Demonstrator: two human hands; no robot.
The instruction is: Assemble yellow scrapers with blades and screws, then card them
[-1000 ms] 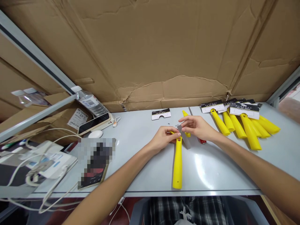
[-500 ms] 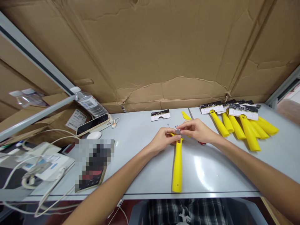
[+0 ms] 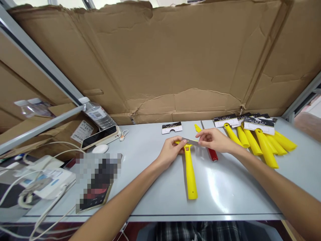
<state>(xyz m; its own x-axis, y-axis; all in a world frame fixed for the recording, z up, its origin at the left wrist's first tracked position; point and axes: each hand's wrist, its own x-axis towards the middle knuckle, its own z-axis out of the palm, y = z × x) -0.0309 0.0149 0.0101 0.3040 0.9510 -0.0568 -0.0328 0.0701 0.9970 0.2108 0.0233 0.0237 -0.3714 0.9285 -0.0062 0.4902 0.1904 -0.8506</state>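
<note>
A yellow scraper (image 3: 190,174) lies on the table with its handle pointing toward me. My left hand (image 3: 173,147) is closed on the left end of its head, thumb on top. Across the head lies a thin flat metal blade (image 3: 192,142). My right hand (image 3: 212,139) pinches the blade's right end, its fingertips partly hiding that end. Behind the right hand rests a screwdriver with a red handle (image 3: 213,155), its shaft partly covered. A small yellow plastic piece (image 3: 197,128) lies just beyond the right fingers.
Several yellow handles (image 3: 265,147) with black-and-white header cards lie at the right. One loose card (image 3: 172,127) is near the cardboard wall (image 3: 175,67). At the left are phones (image 3: 99,137), a water bottle (image 3: 97,113), a white mouse-like object (image 3: 100,149) and tangled cables (image 3: 45,180).
The blade now shows lying across the scraper head. My right hand has shifted slightly right, and the handle's near end has swung a little right. The camera view has tilted up.
</note>
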